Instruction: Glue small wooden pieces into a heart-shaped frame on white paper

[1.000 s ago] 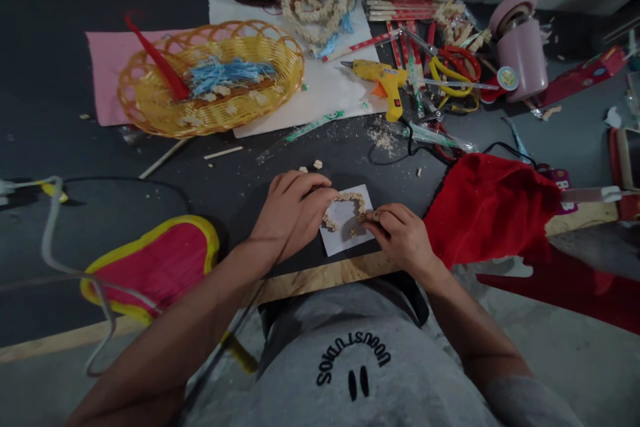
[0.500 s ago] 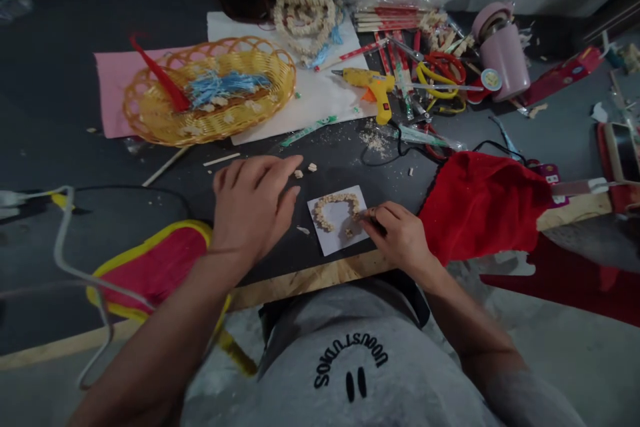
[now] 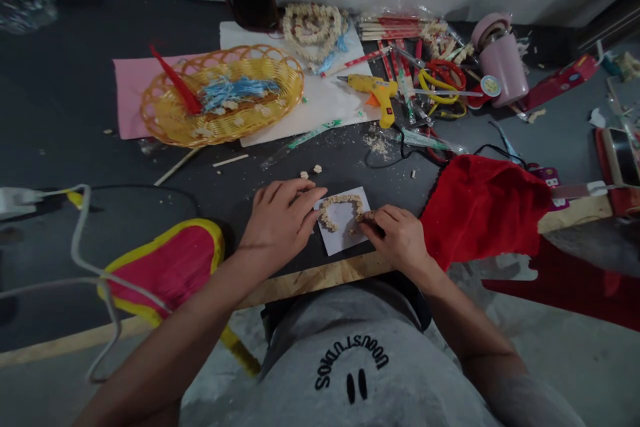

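A small white card (image 3: 345, 230) lies on the dark table near its front edge, with an arch of small beige pieces (image 3: 341, 202) stuck on it. My left hand (image 3: 280, 221) rests flat on the table, fingers spread, its fingertips touching the card's left edge. My right hand (image 3: 397, 239) sits at the card's right side with its fingertips pinched on the arch's right end. Two loose beige bits (image 3: 311, 171) lie just beyond the card.
A yellow woven basket (image 3: 223, 95) with blue threads stands at the back left on pink paper. A yellow glue gun (image 3: 377, 90), scissors (image 3: 443, 83) and a pink cup (image 3: 503, 60) crowd the back right. Red cloth (image 3: 483, 203) lies right; a red-and-yellow cushion (image 3: 165, 263) lies left.
My left hand lifted off the card and drew back to the left, then came back down with its fingertips at the card's left edge. My right hand stayed at the arch's right end.
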Demonstrator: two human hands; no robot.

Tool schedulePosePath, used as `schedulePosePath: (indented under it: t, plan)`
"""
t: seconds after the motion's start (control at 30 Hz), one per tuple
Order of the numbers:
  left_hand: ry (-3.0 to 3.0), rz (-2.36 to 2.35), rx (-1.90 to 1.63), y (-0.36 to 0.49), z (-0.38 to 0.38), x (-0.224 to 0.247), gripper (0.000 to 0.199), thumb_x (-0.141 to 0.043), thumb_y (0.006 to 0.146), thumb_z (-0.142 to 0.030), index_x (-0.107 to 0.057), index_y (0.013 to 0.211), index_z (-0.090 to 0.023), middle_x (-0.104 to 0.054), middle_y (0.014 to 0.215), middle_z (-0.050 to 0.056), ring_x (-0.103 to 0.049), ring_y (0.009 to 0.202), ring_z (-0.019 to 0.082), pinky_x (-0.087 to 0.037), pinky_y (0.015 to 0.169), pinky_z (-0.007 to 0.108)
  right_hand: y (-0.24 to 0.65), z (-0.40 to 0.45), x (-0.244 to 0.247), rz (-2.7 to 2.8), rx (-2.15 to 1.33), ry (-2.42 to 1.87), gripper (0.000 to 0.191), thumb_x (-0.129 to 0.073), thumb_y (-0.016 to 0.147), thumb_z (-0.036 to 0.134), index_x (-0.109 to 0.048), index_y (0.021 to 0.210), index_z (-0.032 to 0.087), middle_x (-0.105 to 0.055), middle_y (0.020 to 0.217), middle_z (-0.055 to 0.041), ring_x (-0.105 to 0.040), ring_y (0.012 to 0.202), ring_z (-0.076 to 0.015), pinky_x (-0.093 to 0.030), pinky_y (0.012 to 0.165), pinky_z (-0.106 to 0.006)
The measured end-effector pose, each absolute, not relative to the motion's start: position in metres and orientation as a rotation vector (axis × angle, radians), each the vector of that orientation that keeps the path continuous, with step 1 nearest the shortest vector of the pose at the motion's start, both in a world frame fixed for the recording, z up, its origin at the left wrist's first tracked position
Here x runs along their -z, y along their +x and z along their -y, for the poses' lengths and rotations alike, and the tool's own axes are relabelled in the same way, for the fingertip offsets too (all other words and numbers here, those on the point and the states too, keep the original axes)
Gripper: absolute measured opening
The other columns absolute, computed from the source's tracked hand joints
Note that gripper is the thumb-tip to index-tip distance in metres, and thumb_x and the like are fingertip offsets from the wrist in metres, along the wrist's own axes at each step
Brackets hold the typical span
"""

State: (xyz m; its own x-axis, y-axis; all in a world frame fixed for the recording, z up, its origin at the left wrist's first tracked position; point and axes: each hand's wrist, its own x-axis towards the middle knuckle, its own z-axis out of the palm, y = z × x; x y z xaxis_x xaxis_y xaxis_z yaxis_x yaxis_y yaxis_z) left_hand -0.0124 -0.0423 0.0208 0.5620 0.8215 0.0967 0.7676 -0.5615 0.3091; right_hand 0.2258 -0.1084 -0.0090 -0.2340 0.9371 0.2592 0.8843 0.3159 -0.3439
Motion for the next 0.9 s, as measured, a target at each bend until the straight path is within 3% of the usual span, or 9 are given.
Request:
schedulePosePath:
  t: [0.5,0.9]
  plan:
    - [2.514,-1.241,-0.433,-0.007,0.044,-0.019,0.033,-0.047,0.095,-0.027,-0.066,0.122,-0.021,-0.066,0.116,0.010,-0.057,0.105,0.029,-0.046,0.087,0.043,0.232,0.109,0.005,2.187,-0.111,-1.591,0.016,-0.058,0.092,0.021,-0.066,0.077,0.021,-0.069,0.073,-0.0004,-0.061,0.066,-0.0143,-0.037,0.063,-0.030]
    - [2.532,-1.188,-0.422,-0.003,0.048,-0.019,0.029,-0.048,0.095,-0.024,-0.069,0.114,-0.020,-0.067,0.111,0.009,-0.058,0.101,0.028,-0.047,0.084,0.043,0.226,0.110,0.007,2.202,-0.163,-1.714,0.010,-0.066,0.089,0.030,-0.067,0.083,0.021,-0.070,0.077,-0.0010,-0.063,0.073,-0.0164,-0.033,0.065,-0.031]
